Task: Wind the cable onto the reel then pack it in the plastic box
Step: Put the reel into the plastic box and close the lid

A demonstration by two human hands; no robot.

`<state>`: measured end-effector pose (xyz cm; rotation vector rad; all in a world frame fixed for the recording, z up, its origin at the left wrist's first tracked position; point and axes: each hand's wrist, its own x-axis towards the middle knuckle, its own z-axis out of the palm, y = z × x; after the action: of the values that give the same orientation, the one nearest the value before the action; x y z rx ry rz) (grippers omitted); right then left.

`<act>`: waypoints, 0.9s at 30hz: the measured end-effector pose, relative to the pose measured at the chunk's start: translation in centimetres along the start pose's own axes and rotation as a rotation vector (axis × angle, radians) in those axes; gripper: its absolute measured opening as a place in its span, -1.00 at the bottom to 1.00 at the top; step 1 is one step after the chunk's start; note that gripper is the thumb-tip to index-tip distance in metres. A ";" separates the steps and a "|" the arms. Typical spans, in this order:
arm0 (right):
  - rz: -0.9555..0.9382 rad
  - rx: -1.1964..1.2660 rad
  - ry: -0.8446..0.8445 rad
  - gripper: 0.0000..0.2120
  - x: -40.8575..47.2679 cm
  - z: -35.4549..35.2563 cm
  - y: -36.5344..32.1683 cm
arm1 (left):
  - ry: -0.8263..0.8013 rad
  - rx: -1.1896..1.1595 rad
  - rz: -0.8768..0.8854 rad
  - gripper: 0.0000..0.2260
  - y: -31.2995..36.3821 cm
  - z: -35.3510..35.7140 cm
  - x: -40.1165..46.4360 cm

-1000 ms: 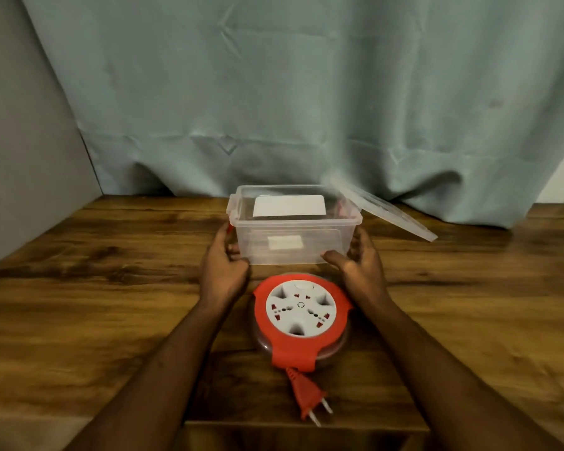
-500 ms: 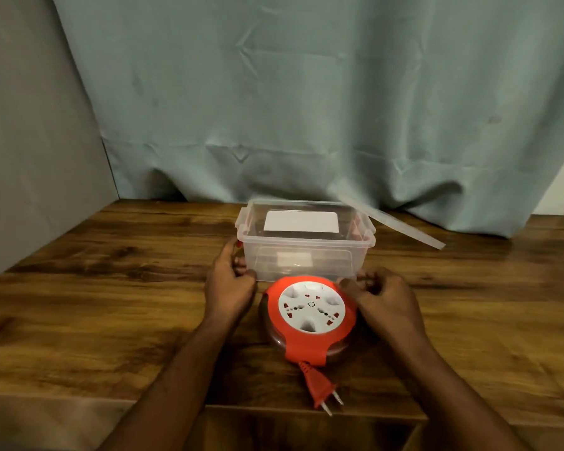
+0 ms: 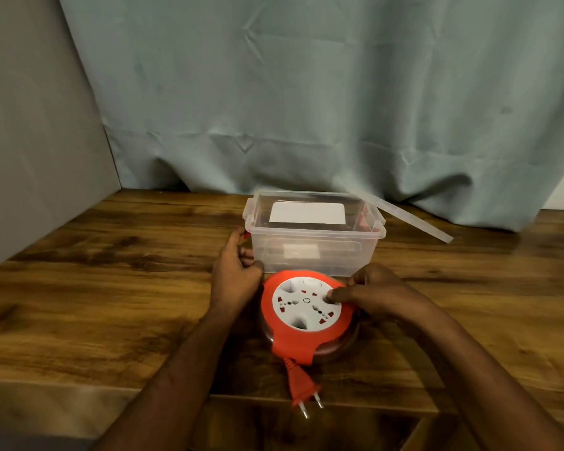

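Note:
A round orange cable reel (image 3: 308, 333) with a white socket face lies flat on the wooden table, just in front of the clear plastic box (image 3: 313, 255). Its orange plug (image 3: 302, 387) sticks out toward me on a short stub of cable. My right hand (image 3: 376, 292) grips the reel's right edge, thumb on the white face. My left hand (image 3: 238, 275) rests at the box's near left corner, beside the reel, fingers curled against the box. The box stands open, with a white label inside.
The box's clear lid (image 3: 404, 214) leans against its right side, sloping down to the table. A blue-green curtain (image 3: 306, 92) hangs behind, and a grey wall (image 3: 30, 141) closes the left. The table's front edge (image 3: 79, 390) runs just below the plug.
My right hand left the box's right side and came down onto the reel's right edge. The left hand stayed at the box's left corner. The head view shifted slightly.

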<state>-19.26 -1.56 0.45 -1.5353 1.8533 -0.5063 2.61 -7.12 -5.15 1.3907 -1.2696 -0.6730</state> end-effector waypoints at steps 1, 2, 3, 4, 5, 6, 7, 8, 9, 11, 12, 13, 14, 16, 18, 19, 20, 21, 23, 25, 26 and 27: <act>-0.004 -0.047 -0.005 -0.60 -0.1 0.0 -0.2 | -0.003 -0.004 0.001 -0.31 0.0 0.0 0.0; -0.011 -0.090 -0.011 -0.63 -0.2 -0.1 -0.4 | -0.005 -0.007 0.000 -0.30 0.0 0.0 0.0; -0.030 -0.119 -0.013 -0.65 -0.4 -0.2 -0.6 | -0.006 -0.006 0.000 -0.30 0.0 -0.1 -0.1; -0.059 -0.139 -0.009 -0.67 -0.5 -0.4 -0.8 | -0.006 -0.005 0.005 -0.30 0.0 -0.1 0.0; -0.098 -0.144 0.007 -0.69 -0.7 -0.5 -1.0 | -0.006 -0.004 0.015 -0.31 0.0 -0.1 0.0; -0.139 -0.137 0.030 -0.70 -0.9 -0.7 -1.1 | -0.007 -0.006 0.022 -0.31 0.0 -0.1 0.0; -0.183 -0.112 0.051 -0.71 -1.3 -0.9 -1.4 | -0.007 -0.009 0.024 -0.32 0.0 -0.2 0.0; -0.227 -0.081 0.076 -0.72 -1.7 -1.3 -1.7 | -0.007 -0.018 0.028 -0.33 0.0 -0.2 0.1; -0.274 -0.061 0.111 -0.71 -2.3 -1.8 -2.1 | -0.010 -0.028 0.029 -0.34 0.0 -0.1 0.1; -0.382 -0.101 0.217 -0.69 -3.4 -3.4 -3.4 | -0.010 -0.067 0.022 -0.35 -0.2 -0.1 0.2; -0.442 -0.146 0.280 -0.65 -3.8 -4.5 -4.4 | -0.010 -0.089 0.014 -0.35 -0.3 -0.1 0.3; -0.504 -0.179 0.341 -0.64 -4.2 -5.8 -5.5 | -0.009 -0.099 0.009 -0.36 -0.4 0.0 0.3; -0.557 -0.204 0.400 -0.63 -4.5 -7.1 -6.7 | -0.004 -0.090 0.012 -0.37 -0.4 0.0 0.3; -0.634 -0.236 0.495 -0.58 -5.2 -9.7 -9.3 | -0.002 -0.054 0.012 -0.38 -0.2 -0.1 0.3; -0.692 -0.238 0.555 -0.51 -5.7 -12.0 -11.9 | -0.012 -0.033 -0.006 -0.35 0.0 -0.1 0.2; -0.728 -0.241 0.582 -0.50 -5.7 -13.0 -13.1 | -0.018 -0.019 -0.006 -0.34 0.2 -0.1 0.2; -0.764 -0.256 0.608 -0.51 -5.4 -13.8 -14.3 | -0.019 -0.007 -0.004 -0.34 0.2 -0.1 0.1; -0.801 -0.277 0.627 -0.53 -4.8 -14.3 -15.3 | -0.018 0.003 -0.002 -0.34 0.3 -0.1 0.1; -0.856 -0.334 0.620 -0.55 -2.9 -14.7 -17.0 | -0.017 0.018 0.005 -0.35 0.3 -0.2 0.1; -0.876 -0.385 0.558 -0.56 -0.4 -14.1 -17.9 | -0.019 0.028 0.016 -0.37 0.4 -0.3 0.1; -0.878 -0.414 0.512 -0.56 1.0 -13.5 -18.0 | -0.019 0.026 0.021 -0.38 0.4 -0.3 0.0; -0.876 -0.437 0.460 -0.55 2.4 -12.6 -18.0 | -0.017 0.018 0.036 -0.40 0.6 -0.3 -0.1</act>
<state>-15.67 -9.55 20.73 -2.7261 1.5721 -0.9445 2.69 -6.82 -4.57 1.3756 -1.3142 -0.6518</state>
